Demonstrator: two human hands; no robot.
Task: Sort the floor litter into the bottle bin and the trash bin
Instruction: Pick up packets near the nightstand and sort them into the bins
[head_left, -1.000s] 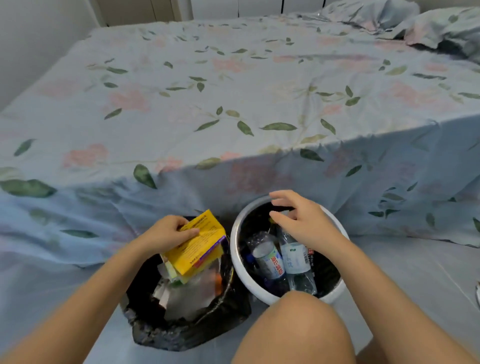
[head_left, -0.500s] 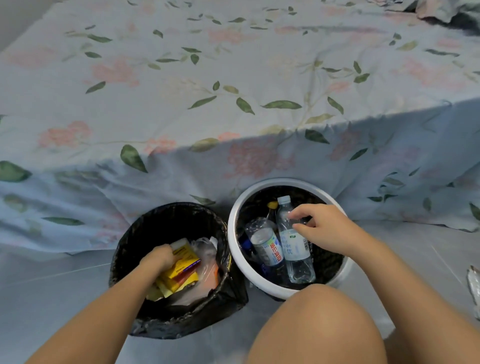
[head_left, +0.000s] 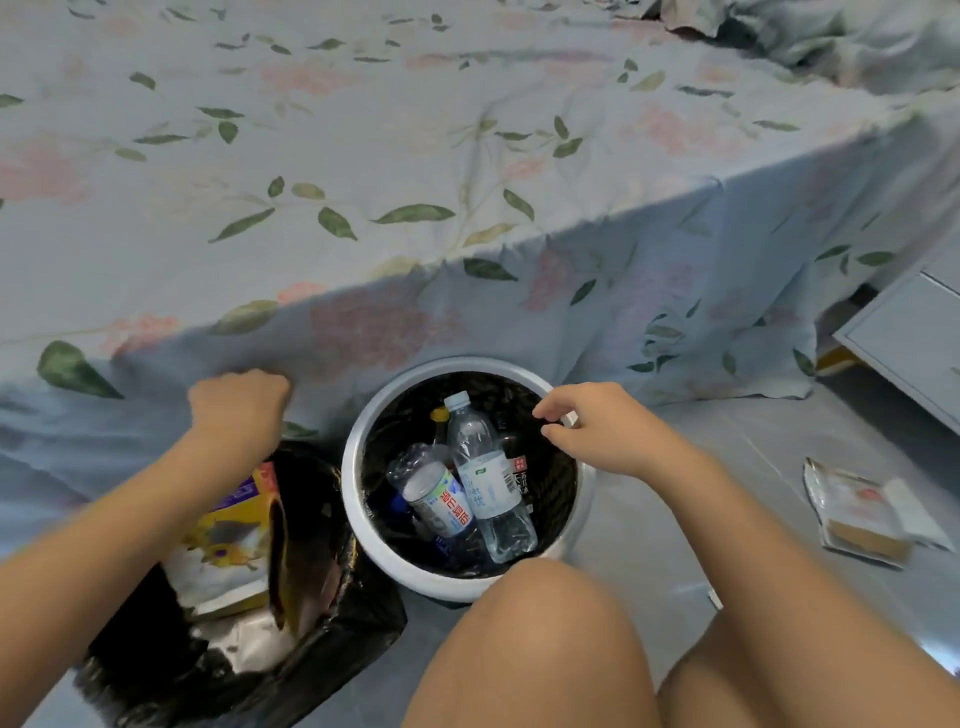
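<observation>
**Both hands free, one flat packet left on the floor**

I'm looking down at two bins against the bed (head_left: 467, 156). My left hand (head_left: 236, 410) hangs above the black trash bin (head_left: 332, 639), fingers curled under into a loose fist, nothing in it that I can see. My right hand (head_left: 608, 431) hovers over the far rim of the white bottle bin (head_left: 363, 540), fingers relaxed and slightly spread, holding nothing.

In the trash bin, a yellow box (head_left: 244, 519) lies on crumpled wrappers. In the bottle bin, a clear bottle (head_left: 488, 478) leans cap-up beside a squashed one (head_left: 436, 499).

What's left sits out to my right: a flat packet (head_left: 862, 514) on the floor, well apart from both bins. I read it as foil or thin card, so light, a bit slick, and floppy if I take it by a corner. It lies flush to the tile, so I'd slide a fingertip under the near edge, then pinch the long side with thumb on top. Not fragile; it can be dropped in. It's no bottle, so I'd say the trash bin.
</observation>
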